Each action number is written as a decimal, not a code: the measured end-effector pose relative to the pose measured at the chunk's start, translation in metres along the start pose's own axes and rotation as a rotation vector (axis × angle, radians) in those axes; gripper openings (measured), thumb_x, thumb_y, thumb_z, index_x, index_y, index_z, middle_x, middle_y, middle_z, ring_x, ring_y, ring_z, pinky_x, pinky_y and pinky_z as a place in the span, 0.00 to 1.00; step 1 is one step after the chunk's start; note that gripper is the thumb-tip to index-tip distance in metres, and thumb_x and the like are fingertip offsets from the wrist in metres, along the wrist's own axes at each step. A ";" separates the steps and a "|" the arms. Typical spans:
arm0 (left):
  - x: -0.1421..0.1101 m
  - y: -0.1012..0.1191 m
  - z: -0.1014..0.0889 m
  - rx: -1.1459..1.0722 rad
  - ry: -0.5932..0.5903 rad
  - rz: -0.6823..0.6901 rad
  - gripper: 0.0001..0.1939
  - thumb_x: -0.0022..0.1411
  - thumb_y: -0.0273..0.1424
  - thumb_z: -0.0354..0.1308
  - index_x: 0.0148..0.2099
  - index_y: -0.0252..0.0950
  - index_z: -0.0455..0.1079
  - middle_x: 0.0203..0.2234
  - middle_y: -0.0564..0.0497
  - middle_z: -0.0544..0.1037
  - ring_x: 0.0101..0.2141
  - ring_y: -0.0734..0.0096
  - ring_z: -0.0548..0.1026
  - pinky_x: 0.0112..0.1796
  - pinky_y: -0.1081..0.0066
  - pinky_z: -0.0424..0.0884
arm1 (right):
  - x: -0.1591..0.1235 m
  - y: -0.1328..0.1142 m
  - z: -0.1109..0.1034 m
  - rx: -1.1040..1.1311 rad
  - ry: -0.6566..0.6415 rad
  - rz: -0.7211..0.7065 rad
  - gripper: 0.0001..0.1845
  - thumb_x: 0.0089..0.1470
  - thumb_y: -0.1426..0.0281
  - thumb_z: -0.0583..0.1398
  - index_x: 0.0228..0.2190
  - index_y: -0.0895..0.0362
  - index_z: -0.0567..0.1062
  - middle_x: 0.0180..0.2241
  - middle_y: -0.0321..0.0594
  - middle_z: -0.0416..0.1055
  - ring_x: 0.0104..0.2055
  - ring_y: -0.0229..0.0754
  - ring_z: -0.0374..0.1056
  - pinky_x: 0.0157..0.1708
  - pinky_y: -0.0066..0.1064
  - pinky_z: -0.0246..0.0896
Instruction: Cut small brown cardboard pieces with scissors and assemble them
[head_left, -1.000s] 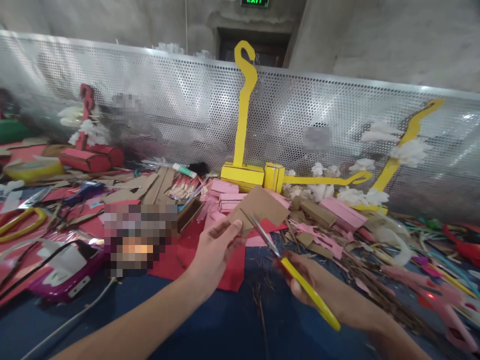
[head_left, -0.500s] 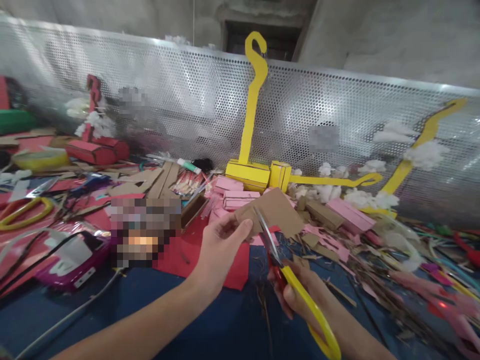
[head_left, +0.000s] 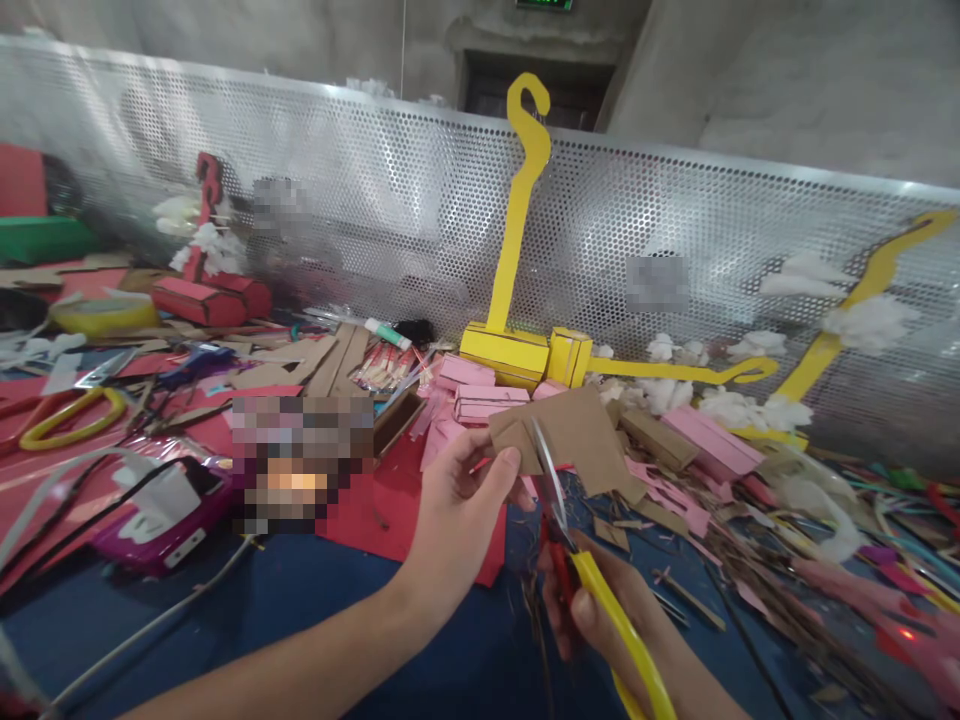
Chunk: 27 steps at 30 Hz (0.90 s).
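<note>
In the middle of the head view my left hand (head_left: 466, 500) pinches the left end of a brown piece of cardboard (head_left: 589, 440) between thumb and fingers. My right hand (head_left: 600, 600) grips scissors (head_left: 559, 500) with yellow and red handles. Their blades point up and away from me, crossing the cardboard just right of my left fingertips. The lower blade is partly hidden, and so are the fingers inside the handles. Under my left hand lies a sheet of red paper (head_left: 367, 520) on the blue table (head_left: 315, 610).
Behind stand yellow hammer-like shapes with hooked handles (head_left: 517, 230), against a perforated metal panel (head_left: 375, 180). A purple device (head_left: 165, 520) with a cable lies left. Pink boxes (head_left: 491, 402), cardboard scraps (head_left: 656, 440) and a pink glue gun (head_left: 870, 590) lie around.
The view has shifted slightly, so the scene sits a little further right. Both hands still hold the cardboard and scissors; the blades look closer together along the cardboard.
</note>
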<state>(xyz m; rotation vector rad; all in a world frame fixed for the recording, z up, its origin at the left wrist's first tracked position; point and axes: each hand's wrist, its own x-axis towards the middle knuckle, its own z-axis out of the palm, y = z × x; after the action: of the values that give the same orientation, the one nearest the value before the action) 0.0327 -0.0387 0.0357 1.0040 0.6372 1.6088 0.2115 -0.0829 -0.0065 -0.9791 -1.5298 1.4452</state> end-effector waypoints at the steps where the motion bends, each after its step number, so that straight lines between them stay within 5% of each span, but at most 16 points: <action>1: 0.000 0.000 0.000 -0.003 0.002 0.001 0.09 0.63 0.33 0.65 0.41 0.33 0.72 0.28 0.54 0.77 0.23 0.81 0.74 0.29 0.77 0.74 | 0.001 0.001 0.000 -0.001 -0.006 -0.003 0.29 0.55 0.42 0.64 0.41 0.54 0.71 0.31 0.36 0.66 0.29 0.36 0.61 0.27 0.27 0.65; 18: 0.000 0.009 -0.001 0.030 -0.019 -0.001 0.09 0.65 0.33 0.64 0.36 0.35 0.68 0.20 0.59 0.73 0.19 0.81 0.73 0.26 0.79 0.71 | 0.000 0.007 -0.001 0.055 -0.047 -0.005 0.30 0.53 0.41 0.64 0.40 0.55 0.71 0.29 0.35 0.66 0.27 0.36 0.63 0.25 0.27 0.64; 27: 0.004 0.010 -0.005 0.055 -0.023 -0.005 0.12 0.62 0.33 0.66 0.32 0.34 0.66 0.23 0.57 0.73 0.21 0.79 0.74 0.28 0.75 0.73 | 0.000 0.010 -0.002 -0.059 0.053 -0.050 0.26 0.59 0.45 0.61 0.43 0.54 0.71 0.34 0.38 0.69 0.23 0.33 0.60 0.22 0.27 0.61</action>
<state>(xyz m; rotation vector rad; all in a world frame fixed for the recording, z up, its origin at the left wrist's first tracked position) 0.0228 -0.0368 0.0425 1.0584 0.6708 1.5808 0.2138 -0.0818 -0.0166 -0.9990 -1.5553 1.3357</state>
